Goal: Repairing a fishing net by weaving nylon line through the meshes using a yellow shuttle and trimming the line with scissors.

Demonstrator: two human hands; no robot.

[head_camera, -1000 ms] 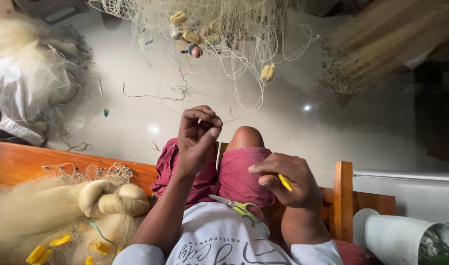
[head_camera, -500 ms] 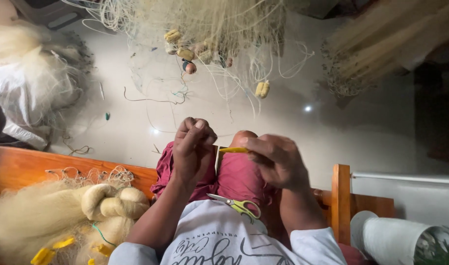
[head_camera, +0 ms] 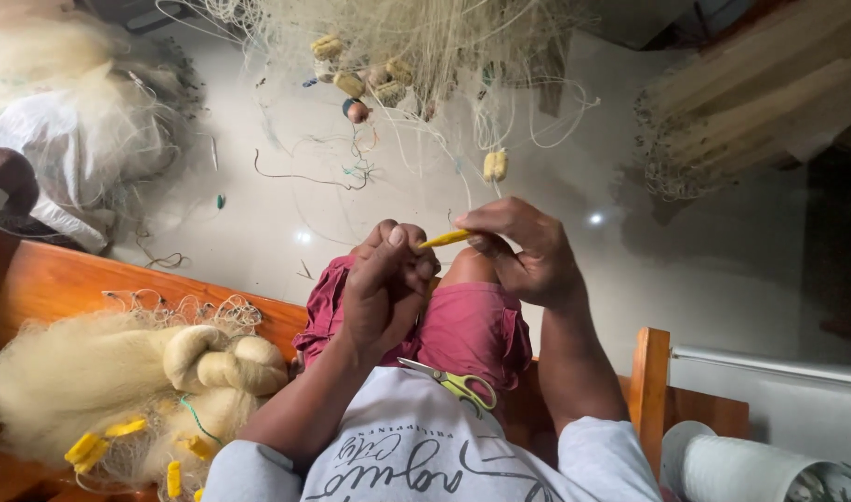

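Observation:
My left hand (head_camera: 385, 286) is closed, its fingertips pinching fine net twine above my lap. My right hand (head_camera: 521, 249) grips a yellow netting needle (head_camera: 444, 239), whose tip points at the left hand's fingers and nearly touches them. Thin strands of a pale fishing net (head_camera: 416, 56) with small yellow floats (head_camera: 494, 165) hang down in front of both hands. Scissors with yellow-green handles (head_camera: 455, 381) lie on my shirt just below the hands. I sit in dark red shorts (head_camera: 462, 325) on a wooden bench (head_camera: 63, 279).
A bundle of pale net with yellow floats (head_camera: 137, 381) lies on the bench at my left. A white bag and more netting (head_camera: 81, 158) sit on the shiny floor (head_camera: 723, 260) at far left. A white spool (head_camera: 751, 469) stands at lower right. Loose thread scraps lie on the floor.
My right hand rose from my lap with the yellow needle and moved left to meet the left hand. The left hand stayed pinched on the twine.

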